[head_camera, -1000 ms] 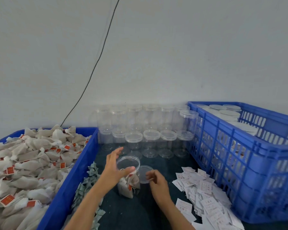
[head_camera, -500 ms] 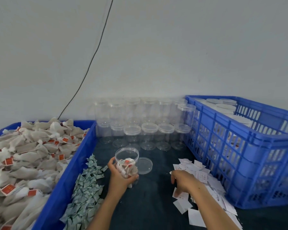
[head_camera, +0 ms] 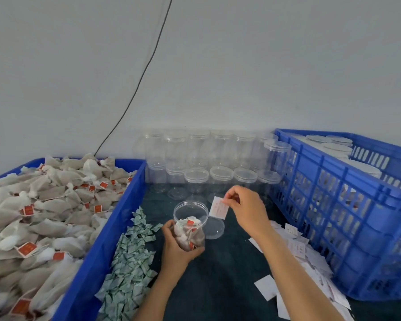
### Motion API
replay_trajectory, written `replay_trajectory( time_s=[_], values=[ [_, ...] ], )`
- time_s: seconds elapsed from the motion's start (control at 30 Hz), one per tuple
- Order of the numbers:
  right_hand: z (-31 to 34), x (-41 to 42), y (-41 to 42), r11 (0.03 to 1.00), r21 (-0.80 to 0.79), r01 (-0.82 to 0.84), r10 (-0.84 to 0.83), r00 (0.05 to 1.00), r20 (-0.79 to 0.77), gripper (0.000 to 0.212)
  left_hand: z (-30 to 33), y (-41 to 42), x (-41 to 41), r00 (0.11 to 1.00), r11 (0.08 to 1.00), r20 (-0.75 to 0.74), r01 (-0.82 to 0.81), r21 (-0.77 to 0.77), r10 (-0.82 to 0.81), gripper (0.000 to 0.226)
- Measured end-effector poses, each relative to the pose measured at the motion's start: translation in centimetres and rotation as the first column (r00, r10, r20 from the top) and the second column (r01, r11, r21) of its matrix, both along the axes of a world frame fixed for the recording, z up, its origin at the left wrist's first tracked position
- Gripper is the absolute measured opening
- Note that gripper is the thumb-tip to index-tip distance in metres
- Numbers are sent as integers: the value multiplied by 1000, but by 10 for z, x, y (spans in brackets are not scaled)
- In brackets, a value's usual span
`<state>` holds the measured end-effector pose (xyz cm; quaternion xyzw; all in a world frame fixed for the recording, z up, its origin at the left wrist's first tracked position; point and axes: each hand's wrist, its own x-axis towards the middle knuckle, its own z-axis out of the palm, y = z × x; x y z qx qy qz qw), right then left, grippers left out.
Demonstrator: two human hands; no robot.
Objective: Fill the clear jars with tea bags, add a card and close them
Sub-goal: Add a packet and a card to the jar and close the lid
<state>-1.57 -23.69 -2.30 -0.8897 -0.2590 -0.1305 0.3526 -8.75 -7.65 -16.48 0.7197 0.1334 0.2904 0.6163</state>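
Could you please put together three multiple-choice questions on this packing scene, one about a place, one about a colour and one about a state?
1. Where does the loose clear lid lie?
A. On the dark mat just right of the held jar
B. Inside the right blue crate
C. On the heap of tea bags

2. What colour are the tags on the tea bags?
A. Green
B. Red
C. Yellow

3. In what state is the jar that the left hand grips?
A. Empty and closed
B. Full and closed
C. Open, with some tea bags inside

Answers:
1 A: the lid rests flat on the mat beside the jar.
2 B: small red tags show across the heap.
3 C: the mouth is uncovered, bags show through the wall, and the right hand pinches a card beside it.
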Motion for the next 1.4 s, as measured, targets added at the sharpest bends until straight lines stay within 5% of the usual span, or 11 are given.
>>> replay_trajectory(
  time_s=[0.07,0.33,0.53,0.6,0.7,0.77,0.87,1.0,1.13,1.27,1.4],
  values=[
    [9,-7,18,992,106,-68,67,998,17,12,-1,1,0,999,1000,31,-8,-7,9,97],
    [-8,-19,68,905,-395,-160,261,940,218,11,-2,2,0,992,999,119,-36,-6,36,98],
    [-17,-10,77,865,-498,-63,284,879,382,11,0,0,-1,991,999,130,-39,25,36,97],
    [-14,-5,74,905,-402,-140,287,898,333,13,0,0,-1,989,998,140,-51,31,46,96],
    [-9,8,60,973,100,-207,190,969,160,4,2,-1,0,984,997,162,-75,33,69,94],
    [-18,23,48,944,317,-94,80,995,57,6,2,-1,0,981,995,172,-93,20,88,95],
    [-51,42,36,975,217,51,-8,981,-194,26,3,-2,-1,976,992,179,-124,-10,123,96],
    [-100,43,40,996,-59,-73,39,890,-455,89,2,-2,-1,969,986,179,-166,-33,169,95],
    [-120,40,51,982,-181,-59,-12,931,-365,108,3,0,-2,978,989,153,-137,-50,143,92],
    [-109,35,49,998,-28,-64,53,953,-297,109,4,0,-3,984,991,130,-116,-63,123,88],
    [-60,39,34,966,60,-251,257,914,-313,112,5,0,-2,985,990,115,-124,-61,131,89]
  ],
)
